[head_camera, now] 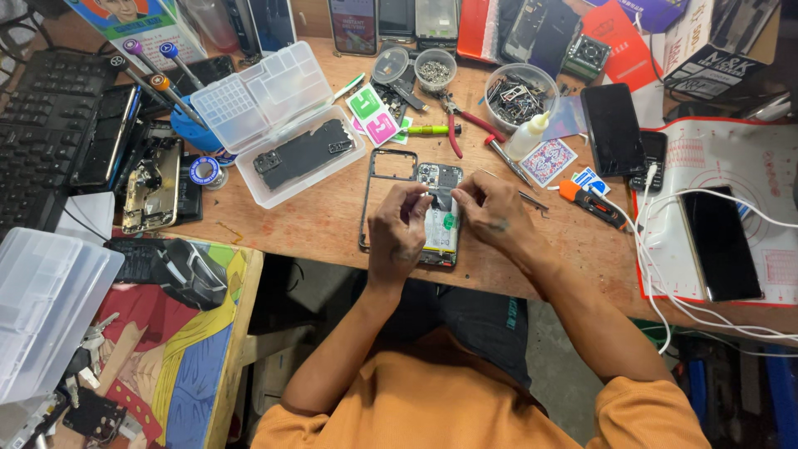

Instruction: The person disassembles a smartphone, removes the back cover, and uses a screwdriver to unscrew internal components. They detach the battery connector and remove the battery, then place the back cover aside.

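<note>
we see the opened phone (420,212), a flat rectangular frame with its boards bare, lying on the worn wooden bench (316,220). the left hand (397,233) and right hand (490,208) both pinch at a small grey part over its upper middle. behind it we count two clear plastic bowls (519,96) of metal parts, one clear hinged box (278,125), two small green and pink packets (372,115), one white glue bottle (528,135) and red-handled pliers (465,125).

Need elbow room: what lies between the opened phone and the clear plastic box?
Bare wooden desk between the opened phone and clear plastic box, in the head view.
</note>
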